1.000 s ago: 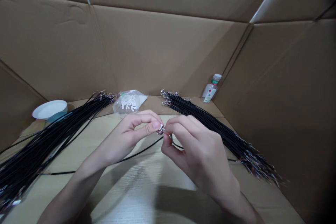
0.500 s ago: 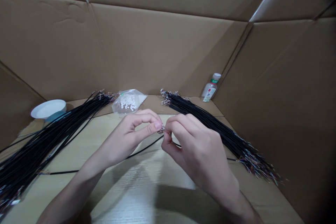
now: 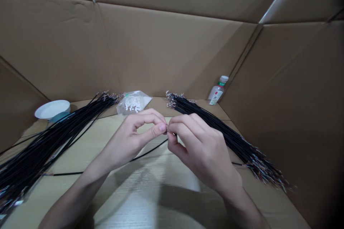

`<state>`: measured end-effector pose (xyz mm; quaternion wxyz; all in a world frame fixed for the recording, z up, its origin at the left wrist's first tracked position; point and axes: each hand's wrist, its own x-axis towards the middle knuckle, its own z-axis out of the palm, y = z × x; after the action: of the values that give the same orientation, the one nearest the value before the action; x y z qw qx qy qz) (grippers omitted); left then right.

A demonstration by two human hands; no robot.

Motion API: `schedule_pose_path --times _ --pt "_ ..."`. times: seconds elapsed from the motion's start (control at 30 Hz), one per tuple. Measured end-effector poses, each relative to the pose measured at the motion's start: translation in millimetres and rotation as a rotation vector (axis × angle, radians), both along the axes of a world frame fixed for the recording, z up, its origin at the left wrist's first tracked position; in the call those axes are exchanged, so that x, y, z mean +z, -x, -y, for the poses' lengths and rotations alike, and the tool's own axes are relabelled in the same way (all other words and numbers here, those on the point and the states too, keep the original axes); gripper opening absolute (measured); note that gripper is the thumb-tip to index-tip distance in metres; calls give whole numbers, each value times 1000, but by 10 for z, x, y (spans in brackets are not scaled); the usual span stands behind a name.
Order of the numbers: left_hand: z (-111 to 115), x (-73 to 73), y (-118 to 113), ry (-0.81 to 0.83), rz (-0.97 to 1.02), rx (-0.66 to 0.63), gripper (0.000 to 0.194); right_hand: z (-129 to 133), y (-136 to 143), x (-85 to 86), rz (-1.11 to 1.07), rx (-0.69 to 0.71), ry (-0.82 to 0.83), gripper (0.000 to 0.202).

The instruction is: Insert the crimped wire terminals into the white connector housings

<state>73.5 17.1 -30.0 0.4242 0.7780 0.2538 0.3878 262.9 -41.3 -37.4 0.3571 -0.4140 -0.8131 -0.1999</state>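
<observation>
In the head view, the work appeared to be midway through a single piece: one black cable [image 3: 153, 150] rose from the desk [image 3: 126, 186] in a shallow arc to the fingertips, at the middle of the scene, and its tip [image 3: 167, 128] sat between the two hands, largely hidden by them. The left hand [image 3: 134, 136] had its grip closed to a pinch, thumb against forefinger, apparently on that tip; the right hand [image 3: 201, 146] also pinched, thumb and fingers drawn together just beside the left, seemingly on the cable a little behind its tip. Only a small glint showed in the narrow gap, so whether anything had been fitted there could not be told. A thick left bundle [image 3: 56, 139] of black cables lay on one side and a right bundle [image 3: 212, 121] on the other, both with bare coloured wires at their near ends and paler, shiny ends at the back; which of them, if either, was finished could not be judged. A clear bag [image 3: 134, 103] between their far ends held plenty of small white pieces, so that supply was not used up. A white bowl [image 3: 52, 109] stood behind the left bundle, and a bottle [image 3: 217, 91] leaned by the corner of the cardboard wall [image 3: 172, 53], both away from the hands.
</observation>
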Motion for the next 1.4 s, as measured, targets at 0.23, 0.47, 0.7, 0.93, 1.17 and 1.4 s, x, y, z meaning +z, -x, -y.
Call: schedule_pose_path --times 0.23,0.47,0.7,0.93,1.17,1.4 --pt "-38 -24 -5 106 88 -46 24 -76 -14 25 -143 103 56 13" --pt "-88 -65 8 177 168 -28 24 -175 -79 36 -669 380 511 5" --pt "-94 -58 15 56 115 66 26 -196 -92 46 -827 404 799 6" --pt "-14 -93 -36 -554 143 399 8 -239 -97 32 -1037 511 905 14" --pt "-13 -200 -48 -975 57 499 36 -242 -103 56 -1126 599 936 17" --pt "-59 -290 -36 -1181 87 587 47 -279 -45 -6 -1244 622 950 15"
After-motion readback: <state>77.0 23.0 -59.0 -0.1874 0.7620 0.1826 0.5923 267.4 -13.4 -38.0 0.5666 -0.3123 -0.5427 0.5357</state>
